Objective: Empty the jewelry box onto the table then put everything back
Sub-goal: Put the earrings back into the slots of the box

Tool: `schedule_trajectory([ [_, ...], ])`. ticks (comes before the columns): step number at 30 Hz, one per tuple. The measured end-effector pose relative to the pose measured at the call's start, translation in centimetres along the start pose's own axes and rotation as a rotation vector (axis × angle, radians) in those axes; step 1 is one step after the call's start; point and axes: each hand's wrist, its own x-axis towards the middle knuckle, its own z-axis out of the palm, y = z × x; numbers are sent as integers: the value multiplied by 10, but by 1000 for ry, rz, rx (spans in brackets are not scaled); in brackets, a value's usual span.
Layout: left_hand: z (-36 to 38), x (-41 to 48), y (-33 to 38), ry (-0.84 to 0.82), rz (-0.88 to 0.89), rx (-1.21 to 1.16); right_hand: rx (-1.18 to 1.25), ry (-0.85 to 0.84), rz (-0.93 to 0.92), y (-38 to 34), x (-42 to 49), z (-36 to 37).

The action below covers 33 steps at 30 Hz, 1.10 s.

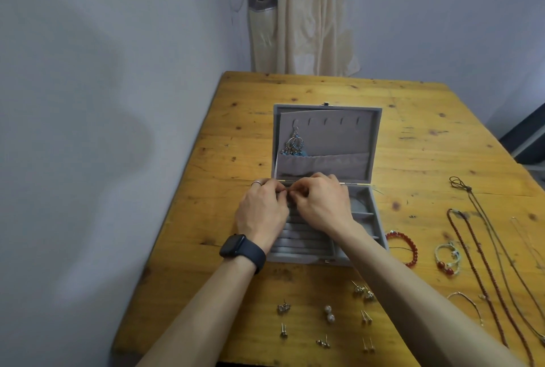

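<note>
A grey velvet jewelry box [327, 136] lies open in the middle of the wooden table [413, 136], its lid leaning back. A blue beaded earring [295, 144] hangs from a hook in the lid above a fabric pocket. My left hand [261, 210] and my right hand [320, 203] meet over the box's ring-slot section near the hinge, fingertips pinched together on something small that I cannot make out. Several pairs of stud earrings [328, 313] lie on the table in front of the box.
To the right of the box lie a red bead bracelet [408, 245], a white cord bracelet [448, 257] and long necklaces [486, 263]. A wall is close on the left, a curtain [303, 12] hangs behind the table.
</note>
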Motion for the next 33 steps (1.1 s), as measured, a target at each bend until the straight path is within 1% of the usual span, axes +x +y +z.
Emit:
schedule_trajectory([
  [7,1,3,5,-33,-41,14,-20,96,60,-4,2,2],
  [14,3,3,7,-55,-53,18,-58,162,35,7,-1,3],
  [17,3,4,8,-63,-62,42,-91,158,11,6,1,3],
  [19,2,5,9,-79,-89,47,-68,149,22,6,-1,3],
  [22,1,8,10,-104,-140,5,-14,202,41,14,-7,3],
  [26,3,9,12,-92,-163,7,6,269,25,26,-19,0],
  [33,12,5,10,-33,-130,10,-55,254,-5,34,-39,4],
])
